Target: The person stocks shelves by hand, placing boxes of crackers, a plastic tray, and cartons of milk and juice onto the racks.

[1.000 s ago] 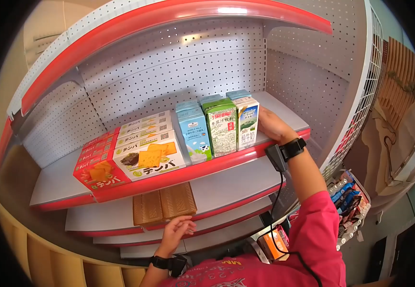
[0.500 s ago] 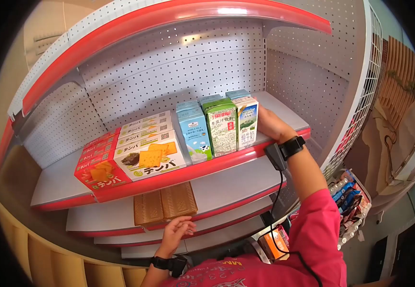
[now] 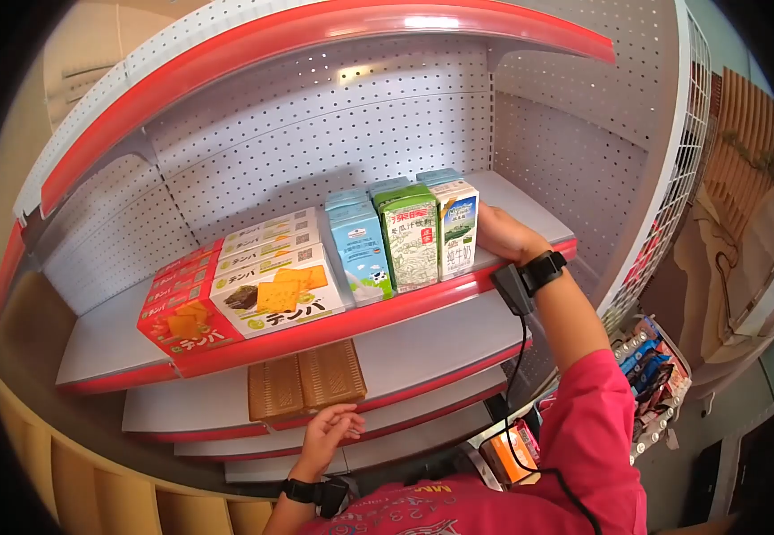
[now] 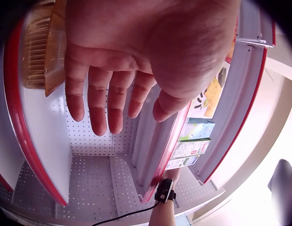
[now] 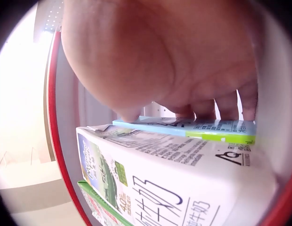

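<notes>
My right hand [image 3: 504, 234] lies along the right side of the drink cartons on the upper shelf. Its fingertips touch a light-blue carton [image 5: 221, 127] standing behind the white milk carton [image 3: 458, 234], fingers fairly straight. To the left of the white carton stand a green-and-white drink carton [image 3: 412, 245] and a blue milk carton [image 3: 362, 254], with further cartons behind this row. Below the shelf edge, my left hand [image 3: 324, 439] hangs with loosely bent fingers and holds nothing. It is close to the brown plastic trays [image 3: 306, 383] on the lower shelf.
White cracker boxes [image 3: 275, 290] and red cracker boxes [image 3: 186, 312] stand in rows left of the cartons. The shelf's red front edge [image 3: 378, 318] runs beneath them. A pegboard back panel [image 3: 333, 134] closes the rear. A cable [image 3: 516, 374] hangs from my right wrist.
My right hand and the white milk carton have shifted very slightly left, along with a small shift of the whole view. The left hand stays nearly where it was.
</notes>
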The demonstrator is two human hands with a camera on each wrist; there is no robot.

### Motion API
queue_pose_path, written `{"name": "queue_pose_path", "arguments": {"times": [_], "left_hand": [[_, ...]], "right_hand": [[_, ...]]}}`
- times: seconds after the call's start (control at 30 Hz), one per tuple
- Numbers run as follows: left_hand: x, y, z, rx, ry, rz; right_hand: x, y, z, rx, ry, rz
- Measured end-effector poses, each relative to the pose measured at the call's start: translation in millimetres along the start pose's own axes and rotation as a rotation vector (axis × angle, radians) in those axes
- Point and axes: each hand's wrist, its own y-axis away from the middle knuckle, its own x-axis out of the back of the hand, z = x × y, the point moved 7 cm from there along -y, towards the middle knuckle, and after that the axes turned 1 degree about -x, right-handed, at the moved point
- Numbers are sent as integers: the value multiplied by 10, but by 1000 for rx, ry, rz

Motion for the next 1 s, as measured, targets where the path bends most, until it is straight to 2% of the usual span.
{"name": "queue_pose_path", "arguments": {"times": [0.27,0.57,0.77,0.87,1.0], "left_hand": [[-29,-6,17,-6,-15,-13],[-21,-4,-6,-16,-13,-16],[-15,13,3,-18,-23,-5],[-14,15,10,-8,-21,0],[-18,18,5,-8,-26,-2]], "right_hand": [[2,-69,21,25,-17,-88],[-23,-10,5,-35,56,-49],[-3,-51,39,23,16,-64],[23,-35,-29,46,52,12],[1,-77,-41,68,-75,-76]]}}
